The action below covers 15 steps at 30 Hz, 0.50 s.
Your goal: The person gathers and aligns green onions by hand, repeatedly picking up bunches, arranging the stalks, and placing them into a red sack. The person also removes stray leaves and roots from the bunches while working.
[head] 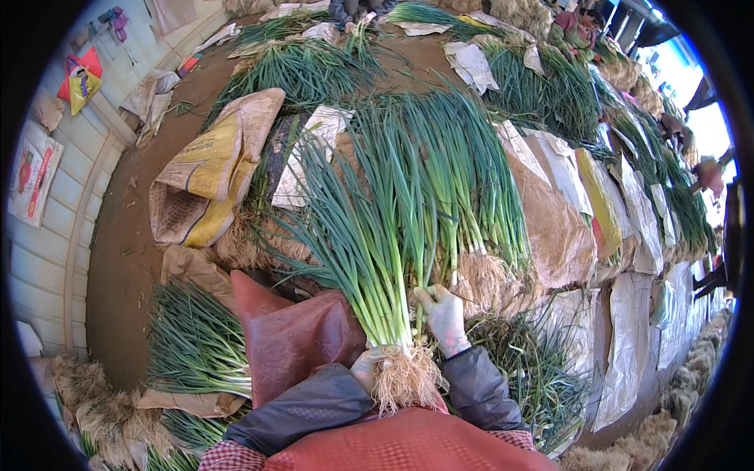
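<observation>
My left hand (pixel 366 368), in a pale glove, is closed around the lower stems of a bunch of green onions (pixel 383 294), just above their tan, stringy roots. The long green leaves fan away from me. At the right side of the bunch, my right hand (pixel 445 321), also in a pale glove, has its thumb and fingertips on the stem of a single green onion (pixel 419 318). Beyond it, more green onions with roots (pixel 480 277) lie on a heap. A red apron (pixel 406 441) covers my lap.
Cut green onions (pixel 197 341) lie at my left by a dark red sheet (pixel 300 329). Loose leaves (pixel 530 365) are heaped at my right. A yellow and tan woven sack (pixel 218 171) rests further off. Other people, including one in green and dark red (pixel 574 35), sit among the rows.
</observation>
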{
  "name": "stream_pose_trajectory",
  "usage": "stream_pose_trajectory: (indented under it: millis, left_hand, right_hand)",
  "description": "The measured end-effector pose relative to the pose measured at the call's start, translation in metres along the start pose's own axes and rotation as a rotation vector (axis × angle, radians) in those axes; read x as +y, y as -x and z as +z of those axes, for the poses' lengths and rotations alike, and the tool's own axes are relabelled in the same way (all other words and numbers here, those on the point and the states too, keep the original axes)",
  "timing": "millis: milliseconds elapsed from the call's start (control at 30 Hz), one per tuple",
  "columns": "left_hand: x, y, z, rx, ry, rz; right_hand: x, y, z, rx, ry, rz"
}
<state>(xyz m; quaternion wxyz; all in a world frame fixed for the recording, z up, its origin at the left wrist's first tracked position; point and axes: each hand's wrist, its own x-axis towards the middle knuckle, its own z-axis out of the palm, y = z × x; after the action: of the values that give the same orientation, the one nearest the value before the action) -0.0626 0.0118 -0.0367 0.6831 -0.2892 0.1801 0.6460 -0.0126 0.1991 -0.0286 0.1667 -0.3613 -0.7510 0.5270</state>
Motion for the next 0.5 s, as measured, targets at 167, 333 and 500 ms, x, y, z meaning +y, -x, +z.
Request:
stream_pose_trajectory:
  millis: [167, 333, 500]
  left_hand:
    - [0.0, 0.001, -0.001, -0.185, 0.109, -0.055]
    - [-0.005, 0.009, 0.013, -0.255, 0.106, -0.01]
    - [-0.014, 0.003, 0.016, -0.396, 0.084, -0.032]
  right_hand:
    - [-0.024, 0.049, -0.029, -0.149, -0.513, 0.179]
    - [-0.01, 0.104, -0.095, -0.417, -0.886, 0.388]
    - [0.004, 0.132, -0.11, -0.384, -0.961, 0.503]
